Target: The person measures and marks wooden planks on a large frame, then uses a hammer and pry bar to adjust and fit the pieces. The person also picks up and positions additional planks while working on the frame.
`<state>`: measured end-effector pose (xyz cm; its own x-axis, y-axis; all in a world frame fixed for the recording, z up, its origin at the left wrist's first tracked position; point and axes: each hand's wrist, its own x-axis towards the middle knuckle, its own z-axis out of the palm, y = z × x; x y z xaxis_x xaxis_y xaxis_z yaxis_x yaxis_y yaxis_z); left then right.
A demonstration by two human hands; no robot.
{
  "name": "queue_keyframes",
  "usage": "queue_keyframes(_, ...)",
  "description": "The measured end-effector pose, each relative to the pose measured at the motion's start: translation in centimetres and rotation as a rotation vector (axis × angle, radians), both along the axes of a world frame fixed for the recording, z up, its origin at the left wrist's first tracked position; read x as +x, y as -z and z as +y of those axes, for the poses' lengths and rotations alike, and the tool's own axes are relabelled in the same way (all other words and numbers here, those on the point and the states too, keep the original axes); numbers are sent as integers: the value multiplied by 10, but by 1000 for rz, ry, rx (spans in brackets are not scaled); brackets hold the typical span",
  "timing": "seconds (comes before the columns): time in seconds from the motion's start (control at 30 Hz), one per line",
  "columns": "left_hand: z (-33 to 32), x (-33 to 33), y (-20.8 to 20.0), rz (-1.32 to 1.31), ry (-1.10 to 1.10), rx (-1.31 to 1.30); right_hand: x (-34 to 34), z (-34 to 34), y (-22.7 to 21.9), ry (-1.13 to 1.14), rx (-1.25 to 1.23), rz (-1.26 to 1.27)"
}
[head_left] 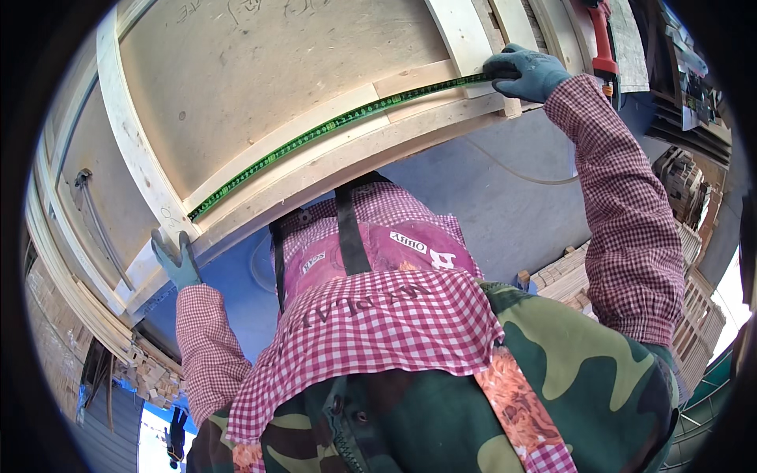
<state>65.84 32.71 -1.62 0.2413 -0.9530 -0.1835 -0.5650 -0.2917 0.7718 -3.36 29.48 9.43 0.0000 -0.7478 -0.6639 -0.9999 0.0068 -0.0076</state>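
Observation:
A green tape measure (330, 126) is drawn out along the near rail of a pale wooden frame (311, 175). My right hand (536, 75), in a blue-grey glove, is closed round the tape measure at its right end, where a dark part shows under the fingers. At the other end the tape stops by a slanting upright board (140, 146). Just below that end, my left hand (178, 264), gloved alike, rests on the near edge of the frame. Its thumb and a finger are spread apart, touching the wood and not the tape; its other fingers are hidden.
A panel (284, 71) with pencil marks lies within the frame. A red-handled tool (602, 39) lies beyond my right hand. A grey hose (102, 229) runs over the left section. Stacked wood strips (564, 276) stand low on the right. A person (175, 437) appears far off at lower left.

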Motion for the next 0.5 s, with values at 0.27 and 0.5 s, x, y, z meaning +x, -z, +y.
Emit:
queue_keyframes(0.27,-34,-54,-31,-592,443,29,4,-3,-5,-37,5,6)
queue_keyframes(0.5,-32,-35,-16,-416,381,77,1,-2,-2,-40,23,47)
